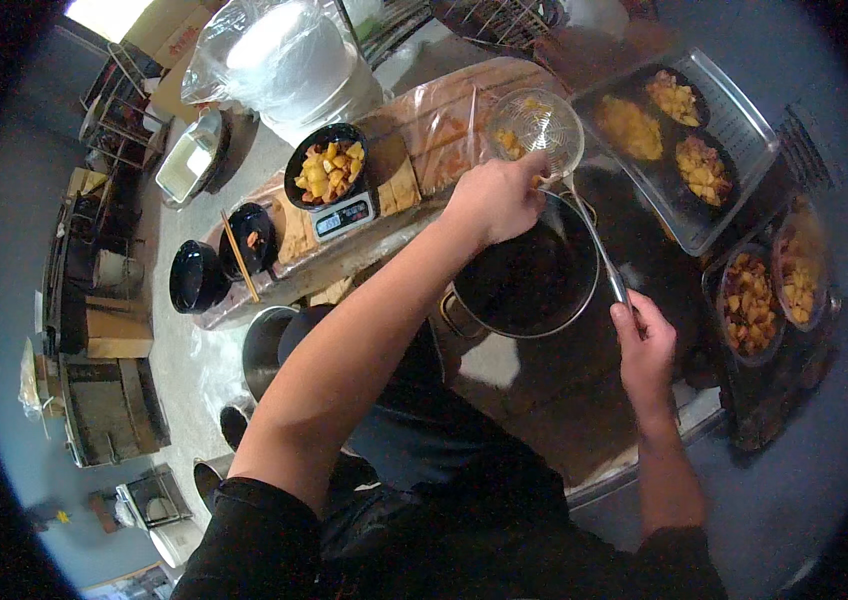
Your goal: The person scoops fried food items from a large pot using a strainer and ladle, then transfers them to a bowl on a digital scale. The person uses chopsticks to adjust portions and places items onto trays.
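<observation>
My right hand grips the metal handle of a wire skimmer. A few yellow chunks, apparently potato, lie in its round basket. My left hand is at the basket's near rim with its fingers bent; whether they pinch anything is hidden. Below the skimmer stands a deep pot with a bright rim and side handles, its inside dark. Left of my left hand, a black bowl filled with potato-like chunks rests on a digital kitchen scale with a lit display.
Chopsticks lie across a black bowl beside another black bowl on the board. A metal tray holds several food portions at upper right. Below it are two clear containers of browned chunks. Plastic film covers white tubs.
</observation>
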